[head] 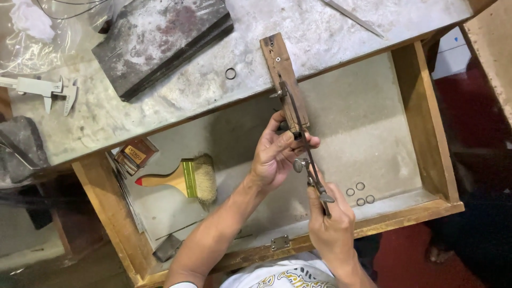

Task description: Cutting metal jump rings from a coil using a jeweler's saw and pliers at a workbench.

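A dusty grey workbench (176, 101) is overhanging an open wooden drawer (421, 122). The left hand (274, 157) is pinching a small piece, hidden by its fingertips, against the narrow brown wooden bench peg (285, 80). Just below that pinch, the right hand (333, 224) is clenching the handle of a thin metal-framed jeweller's saw (309, 160); its blade is likely fragile, so holding it by the handle looks wise.

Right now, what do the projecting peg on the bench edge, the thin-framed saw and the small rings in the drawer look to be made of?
The brown projecting bench peg looks like bare worn wood, with visible grain and scuffs. The thin-framed saw, gripped by the right hand, looks like dull grey metal, slim and slightly glinting. The small loose rings look like pale metal, probably wire; the kind of metal cannot be told.
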